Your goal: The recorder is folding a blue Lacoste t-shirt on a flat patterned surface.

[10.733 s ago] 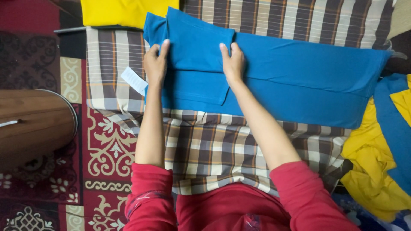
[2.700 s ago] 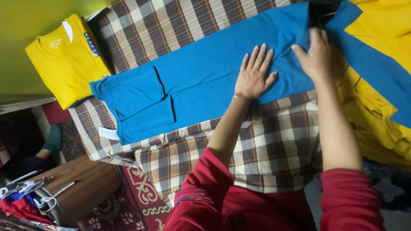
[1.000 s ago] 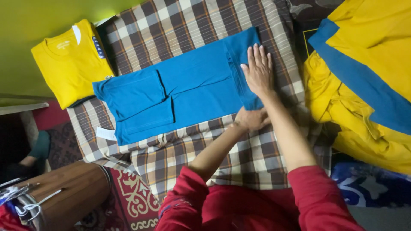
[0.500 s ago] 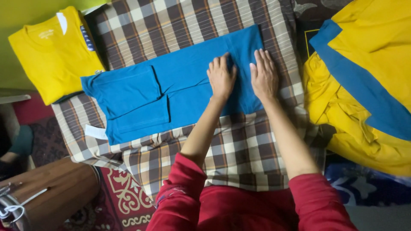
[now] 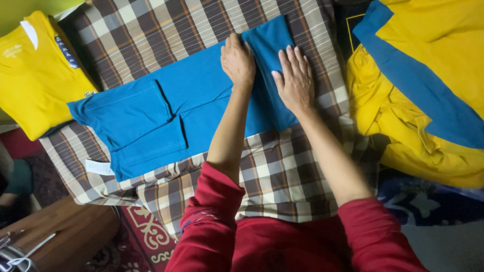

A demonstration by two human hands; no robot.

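Observation:
A blue shirt (image 5: 166, 111) lies flat on a brown checked cloth (image 5: 282, 171), its sleeves folded in at the left and its right end folded over. My left hand (image 5: 238, 60) presses flat on the shirt just left of that fold. My right hand (image 5: 295, 80) lies flat on the folded-over end, fingers spread. Neither hand grips anything. A white tag (image 5: 99, 167) sticks out at the shirt's lower left corner.
A folded yellow shirt (image 5: 35, 75) lies at the far left. A heap of yellow and blue garments (image 5: 428, 100) fills the right side. A wooden stool (image 5: 65, 236) with hangers and a patterned red rug (image 5: 151, 231) are at the lower left.
The shirt's long right end has been folded over to the left, making it shorter. Both hands have come together flat on the fold; the left hand has shifted slightly left.

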